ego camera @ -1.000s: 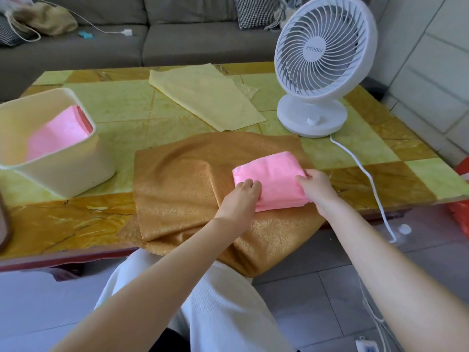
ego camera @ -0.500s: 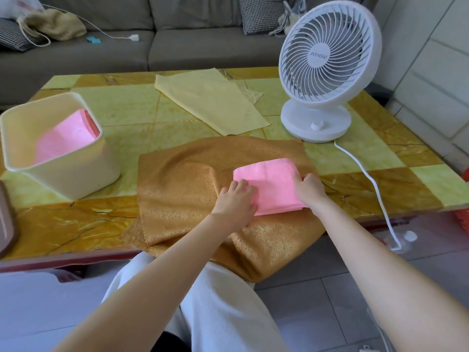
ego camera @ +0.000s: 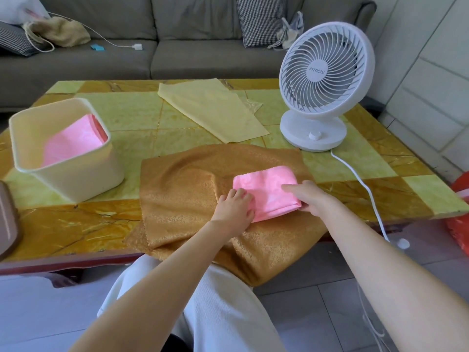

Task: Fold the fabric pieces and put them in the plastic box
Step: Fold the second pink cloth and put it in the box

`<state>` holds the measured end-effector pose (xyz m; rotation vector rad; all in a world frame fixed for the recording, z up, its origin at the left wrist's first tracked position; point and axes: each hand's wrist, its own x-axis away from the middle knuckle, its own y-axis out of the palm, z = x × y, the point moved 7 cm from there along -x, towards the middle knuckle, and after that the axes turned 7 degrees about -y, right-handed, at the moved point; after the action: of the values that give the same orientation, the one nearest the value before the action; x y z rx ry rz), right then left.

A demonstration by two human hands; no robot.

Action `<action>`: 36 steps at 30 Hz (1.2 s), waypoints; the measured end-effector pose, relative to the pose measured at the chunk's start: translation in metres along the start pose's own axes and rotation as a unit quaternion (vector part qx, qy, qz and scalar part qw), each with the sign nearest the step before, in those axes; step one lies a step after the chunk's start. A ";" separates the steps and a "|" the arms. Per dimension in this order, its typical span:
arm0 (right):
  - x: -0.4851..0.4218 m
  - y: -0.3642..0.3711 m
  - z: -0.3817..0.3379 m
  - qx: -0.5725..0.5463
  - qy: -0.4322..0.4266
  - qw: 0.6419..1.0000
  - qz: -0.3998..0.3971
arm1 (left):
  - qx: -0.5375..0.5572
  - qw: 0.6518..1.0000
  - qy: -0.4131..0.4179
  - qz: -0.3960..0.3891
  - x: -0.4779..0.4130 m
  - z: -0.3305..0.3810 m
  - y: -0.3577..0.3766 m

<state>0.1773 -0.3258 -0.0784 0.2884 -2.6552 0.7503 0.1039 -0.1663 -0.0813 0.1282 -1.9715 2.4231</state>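
A grey sofa [ego camera: 152,47] fills the top of the frame, with a checked cushion [ego camera: 258,20] standing against its back and a beige bag [ego camera: 59,31] lying on the seat at the upper left. In front of it is the surface [ego camera: 106,224], a low table with green and amber marble-like squares, which takes the whole middle of the frame.

On the surface, in the centre, a large golden-brown fabric [ego camera: 193,189] lies spread out, and its near part hangs over the front edge onto the person's lap. At the right stands a white table fan [ego camera: 322,82] on a round base, and its white cable [ego camera: 360,181] runs down over the front edge of the surface. Behind the brown fabric, toward the top centre, a pale yellow fabric [ego camera: 213,110] lies flat. At the left stands the plastic box [ego camera: 83,174], cream in colour, with a folded pink fabric [ego camera: 73,139] inside it, leaning against the inner wall.

A second pink fabric piece [ego camera: 266,189], folded into a small thick rectangle, lies on top of the brown fabric, a little right of the centre. The left hand [ego camera: 234,207] grips the lower left corner of this piece, with the fingers curled around its edge. The right hand [ego camera: 312,198] holds the right side, with the thumb lying flat on top; the other fingers I cannot see.
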 end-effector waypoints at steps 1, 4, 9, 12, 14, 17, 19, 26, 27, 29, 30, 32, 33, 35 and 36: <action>0.004 0.001 -0.004 -0.003 0.002 1.000 -0.001 | 0.000 1.000 0.001 -0.006 0.001 -0.001 0.000; 0.016 0.004 -0.031 0.016 -0.011 1.000 -0.016 | 0.002 1.000 0.007 -0.015 0.003 -0.004 -0.002; 0.042 0.020 -0.114 0.089 -0.130 0.987 -0.014 | 0.042 0.999 -0.015 -0.003 0.011 -0.029 -0.022; 0.060 0.046 -0.171 0.091 -0.208 0.974 -0.022 | 0.031 0.997 -0.057 0.046 0.020 -0.071 -0.049; 0.069 0.065 -0.201 0.068 -0.251 0.965 -0.020 | 0.044 0.991 -0.101 0.080 0.029 -0.105 -0.073; 0.081 0.110 -0.242 0.023 -0.297 0.953 -0.046 | 0.034 0.974 -0.172 0.142 0.050 -0.167 -0.115; 0.087 0.135 -0.265 -0.033 -0.315 0.947 -0.057 | 0.032 0.960 -0.209 0.184 0.066 -0.202 -0.141; 0.099 0.226 -0.331 -0.255 -0.307 0.912 -0.090 | 0.031 0.914 -0.316 0.252 0.120 -0.300 -0.185; 0.098 0.243 -0.332 -0.282 -0.287 0.910 -0.098 | 0.029 0.914 -0.323 0.245 0.124 -0.306 -0.183; 0.093 0.279 -0.326 -0.296 -0.233 0.920 -0.112 | 0.028 0.916 -0.321 0.238 0.128 -0.313 -0.179; 0.090 0.299 -0.319 -0.280 -0.205 0.930 -0.120 | 0.032 0.918 -0.314 0.239 0.129 -0.315 -0.177; 0.087 0.329 -0.300 -0.234 -0.158 0.950 -0.133 | 0.048 0.920 -0.301 0.246 0.129 -0.317 -0.177; 0.086 0.339 -0.291 -0.217 -0.141 0.956 -0.141 | 0.057 0.920 -0.298 0.247 0.129 -0.318 -0.177; 0.081 0.348 -0.281 -0.194 -0.135 0.962 -0.137 | 0.064 0.921 -0.293 0.247 0.129 -0.321 -0.175; 0.078 0.346 -0.280 -0.180 -0.141 0.965 -0.130 | 0.063 0.922 -0.290 0.247 0.129 -0.322 -0.174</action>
<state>0.0868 0.1076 0.0140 0.6680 -2.8690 0.1463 -0.0307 0.1792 0.0336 0.4510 -2.2868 3.1261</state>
